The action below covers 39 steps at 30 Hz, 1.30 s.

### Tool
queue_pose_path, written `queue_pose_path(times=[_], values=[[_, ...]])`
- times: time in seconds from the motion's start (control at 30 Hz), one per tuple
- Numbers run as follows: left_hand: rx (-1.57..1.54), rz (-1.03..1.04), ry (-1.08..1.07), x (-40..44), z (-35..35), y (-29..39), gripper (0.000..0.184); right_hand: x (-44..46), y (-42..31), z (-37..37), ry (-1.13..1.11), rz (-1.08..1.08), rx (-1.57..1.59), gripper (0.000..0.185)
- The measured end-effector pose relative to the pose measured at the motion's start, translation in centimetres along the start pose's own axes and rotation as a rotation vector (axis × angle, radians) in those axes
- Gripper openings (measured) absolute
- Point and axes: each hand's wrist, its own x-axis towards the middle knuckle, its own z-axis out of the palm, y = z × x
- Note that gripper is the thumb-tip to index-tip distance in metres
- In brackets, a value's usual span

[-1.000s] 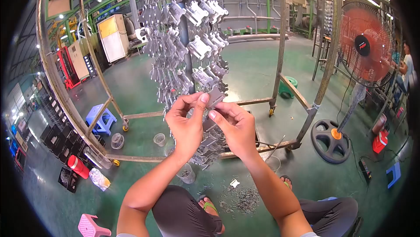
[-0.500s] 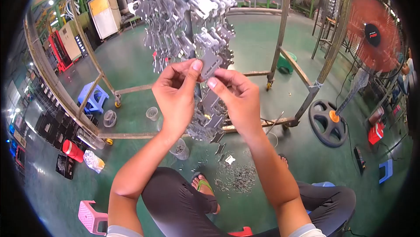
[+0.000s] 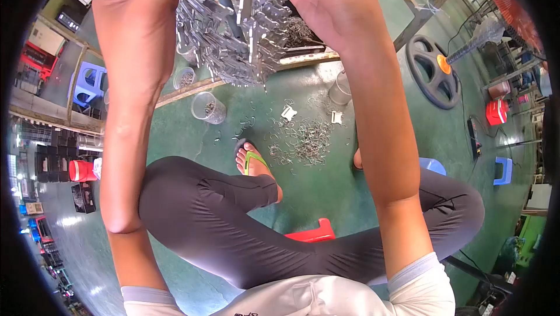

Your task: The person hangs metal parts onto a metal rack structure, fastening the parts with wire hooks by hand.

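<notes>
I see thin, silvery metal pieces (image 3: 265,45) hanging in a dense cluster between my left hand (image 3: 137,4) and right hand (image 3: 329,1), both outstretched, fingertips angled inward, too cropped above to tell what they grip.

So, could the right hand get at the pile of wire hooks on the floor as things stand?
Probably yes, perhaps with a lean: the right hand is up by the hanging metal parts, but nothing covers the pile of wire hooks between the feet.
</notes>
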Motion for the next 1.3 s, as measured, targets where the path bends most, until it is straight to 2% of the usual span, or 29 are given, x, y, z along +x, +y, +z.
queue_pose_path(times=[0.03, 0.07, 0.13, 0.23, 0.47, 0.57, 0.63, 0.73, 0.83, 0.9, 0.97, 1.03, 1.1, 1.17, 1.23, 1.3], values=[[-0.059, -0.004, -0.063, 0.2, -1.0, -1.0, 0.027, -0.1, 0.1, -0.1, 0.016, 0.016, 0.03, 0.021], [-0.098, -0.075, -0.113, 0.4, -1.3, -0.8, 0.029, -0.1, 0.4, -0.7, -0.078, -0.01, 0.057, 0.023], [-0.145, -0.289, -0.192, 1.1, -1.7, 1.2, 0.033, 0.3, 1.1, -1.6, -0.141, -0.017, 0.034, 0.024], [-0.218, -0.492, -0.266, 1.1, -2.3, 1.9, 0.036, 0.5, 1.7, -2.4, -0.198, -0.008, 0.017, 0.025], [-0.375, -0.653, -0.312, 0.4, -2.6, 0.5, 0.033, -0.1, 2.4, -3.6, -0.234, 0.079, -0.03, 0.025], [-0.381, -0.669, -0.333, 0.3, -3.2, -0.3, 0.038, -1.3, 1.4, -2.2, -0.071, 0.146, -0.052, 0.025], [-0.263, -0.617, -0.302, -0.1, -2.3, -0.7, 0.042, -1.4, 1.2, -2.5, -0.077, 0.1, -0.142, 0.025], [-0.208, -0.579, -0.312, -0.3, -2.5, -1.3, 0.045, -2.3, 1.4, -3.3, 0.164, 0.102, -0.34, 0.021], [-0.183, -0.597, -0.328, -0.4, -3.1, -1.2, 0.046, -4.8, 5.2, -8.7, 0.334, 0.008, -0.415, 0.026], [-0.178, -0.609, -0.338, -0.3, -3.4, -1.1, 0.047, -7.2, 10.2, -14.0, 0.474, 0.066, -0.752, 0.031], [-0.176, -0.62, -0.342, -0.3, -3.7, -1.2, 0.048, -10.7, 16.8, -19.6, 0.519, 0.255, -1.177, 0.026], [-0.172, -0.632, -0.344, -0.4, -3.9, -1.3, 0.049, -14.6, 23.7, -23.8, 0.319, 0.305, -1.409, 0.017], [-0.173, -0.641, -0.341, -0.6, -3.9, -1.4, 0.05, -17.4, 28.4, -26.2, 0.011, 0.506, -1.502, 0.022], [-0.174, -0.65, -0.342, -0.3, -4.1, -1.5, 0.051, -19.0, 30.9, -26.4, -0.189, 0.564, -1.604, 0.025], [-0.184, -0.658, -0.333, 0.0, -4.1, -1.8, 0.052, -19.6, 32.7, -26.6, -0.281, 0.623, -1.602, 0.018], [-0.28, -0.682, -0.272, 0.1, -4.2, -2.1, 0.053, -19.9, 34.0, -27.4, -0.319, 0.59, -1.6, 0.011]])
